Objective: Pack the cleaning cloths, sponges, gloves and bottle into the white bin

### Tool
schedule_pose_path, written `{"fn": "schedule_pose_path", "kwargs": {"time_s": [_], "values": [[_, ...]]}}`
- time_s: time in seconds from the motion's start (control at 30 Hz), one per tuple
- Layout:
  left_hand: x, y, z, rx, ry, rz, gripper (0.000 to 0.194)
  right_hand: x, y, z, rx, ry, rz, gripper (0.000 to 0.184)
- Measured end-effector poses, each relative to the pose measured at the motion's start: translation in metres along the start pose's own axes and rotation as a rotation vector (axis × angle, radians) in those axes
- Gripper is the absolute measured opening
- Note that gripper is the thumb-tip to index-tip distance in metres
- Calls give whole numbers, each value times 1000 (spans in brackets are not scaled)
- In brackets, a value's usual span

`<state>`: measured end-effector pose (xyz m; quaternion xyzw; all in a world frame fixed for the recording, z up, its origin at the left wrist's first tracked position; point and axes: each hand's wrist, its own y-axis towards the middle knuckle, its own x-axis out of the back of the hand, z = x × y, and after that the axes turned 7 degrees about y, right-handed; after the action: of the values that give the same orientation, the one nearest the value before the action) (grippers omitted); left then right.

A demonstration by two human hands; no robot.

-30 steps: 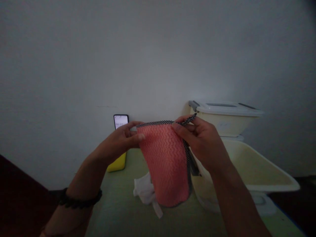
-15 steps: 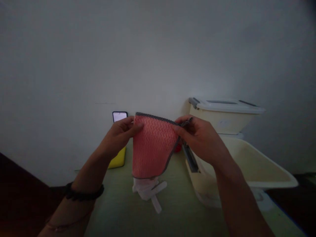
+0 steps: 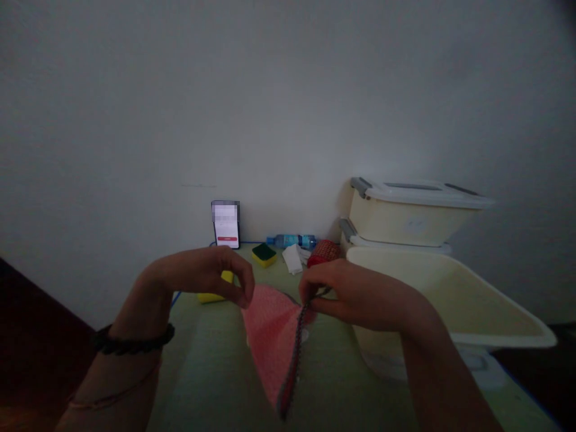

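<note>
The left hand (image 3: 211, 276) and right hand (image 3: 360, 294), 2 in all, each pinch the pink cloth (image 3: 272, 339) at its upper part; it hangs in a point over the green table (image 3: 202, 372), left of the open bin (image 3: 468, 297)

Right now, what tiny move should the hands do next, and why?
Perhaps draw the left hand and right hand gently apart: both pinch the pink cloth, which hangs in folds, its patterned edge drooping below the right hand.
</note>
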<state>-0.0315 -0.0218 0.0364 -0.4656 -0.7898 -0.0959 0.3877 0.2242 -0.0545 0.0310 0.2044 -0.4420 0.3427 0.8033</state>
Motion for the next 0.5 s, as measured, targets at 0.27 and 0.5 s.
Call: {"fn": "schedule_pose_path", "kwargs": {"time_s": [0.27,0.5], "values": [[-6,6,-8,9,-48,-82,43,-11,21,3,-122,-30,-379,14],[-11,6,-13,256,375,-351,39,-11,26,1,-155,-40,-639,16]]}}
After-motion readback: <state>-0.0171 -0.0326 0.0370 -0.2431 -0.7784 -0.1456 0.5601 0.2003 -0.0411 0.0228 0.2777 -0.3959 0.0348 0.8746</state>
